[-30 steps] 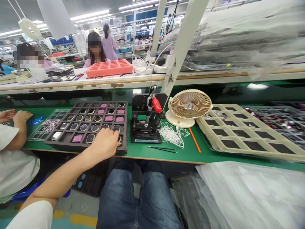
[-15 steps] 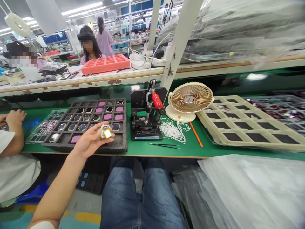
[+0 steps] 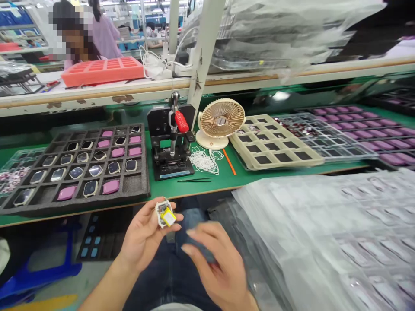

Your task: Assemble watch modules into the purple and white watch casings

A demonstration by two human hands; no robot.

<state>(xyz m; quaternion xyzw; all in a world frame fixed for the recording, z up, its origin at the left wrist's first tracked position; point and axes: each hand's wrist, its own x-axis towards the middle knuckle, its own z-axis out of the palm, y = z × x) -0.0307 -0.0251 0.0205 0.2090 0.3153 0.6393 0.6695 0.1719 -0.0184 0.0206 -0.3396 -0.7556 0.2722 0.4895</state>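
Between the fingers of my left hand (image 3: 142, 235) is an opened smartwatch case (image 3: 161, 211), its inside facing up. A yellow-edged battery (image 3: 168, 217) with a pale face lies at an angle over the circuitry. My right hand (image 3: 220, 263) is just right of it, blurred, thumb and fingers apart with nothing visible between them. To the left on the bench, a dark foam tray (image 3: 134, 185) holds several watch bodies (image 3: 90, 188) and purple pieces (image 3: 111, 186) in its compartments.
A black press (image 3: 171, 151) with a red handle (image 3: 181, 122) stands mid-bench, beside a fan (image 3: 221, 117) and coiled white cable (image 3: 204, 160). Tweezers (image 3: 194, 180) and an orange stick (image 3: 229, 162) lie near the edge. A cream tray (image 3: 279, 165) and plastic-covered trays (image 3: 324, 224) are to the right.
The view has swung right. My left hand has brought the watch case from over the foam tray to in front of my lap, and my right hand has come into view.
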